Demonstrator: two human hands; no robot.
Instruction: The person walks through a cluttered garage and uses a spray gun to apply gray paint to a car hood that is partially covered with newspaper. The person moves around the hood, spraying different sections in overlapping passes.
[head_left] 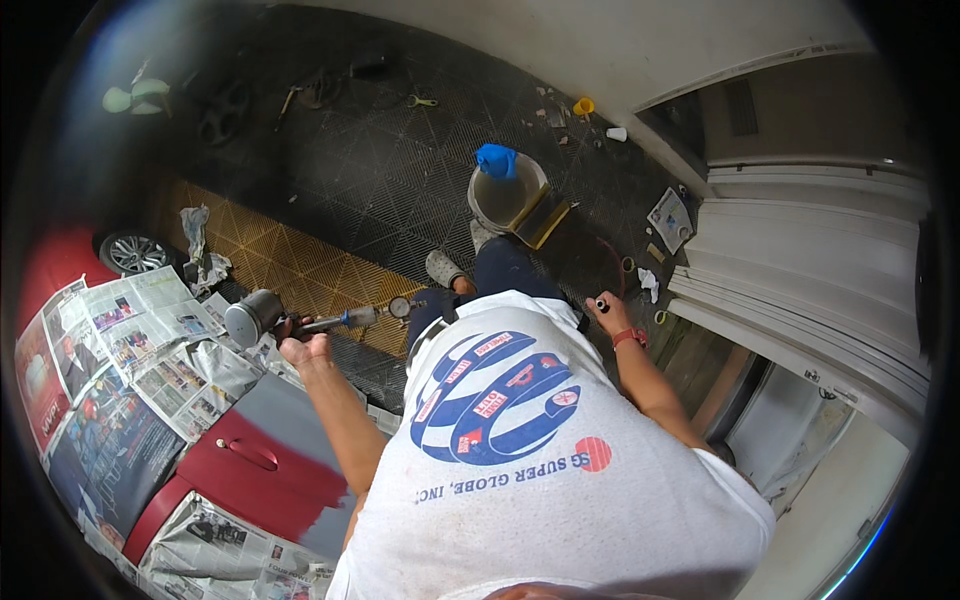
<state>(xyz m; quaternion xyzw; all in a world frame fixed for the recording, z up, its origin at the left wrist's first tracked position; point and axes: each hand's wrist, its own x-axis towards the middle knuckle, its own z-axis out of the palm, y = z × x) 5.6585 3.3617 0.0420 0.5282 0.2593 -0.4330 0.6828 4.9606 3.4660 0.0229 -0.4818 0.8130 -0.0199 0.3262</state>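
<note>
My left hand (306, 346) is closed around a spray gun (330, 322) with a grey metal cup (252, 318) at its left. A blue section and a round gauge (400, 307) extend to the right, toward my legs. Beside this hand is a red car panel (240, 455) with a door handle, a grey patch and newspaper (130, 300) over the surrounding parts. On my right side, my right hand (608, 314) is closed around a short dark cylinder (602, 305) with a light end. Its kind cannot be made out. A red band circles that wrist.
Ahead of my feet stands a bucket (476, 205) with a blue item (497, 160) at its rim and a yellow-edged flat piece (545, 217) against it. Tape rolls (628, 265), a yellow cup (584, 106) and a newspaper sheet (670, 220) lie on the right. A car wheel (135, 252) shows left.
</note>
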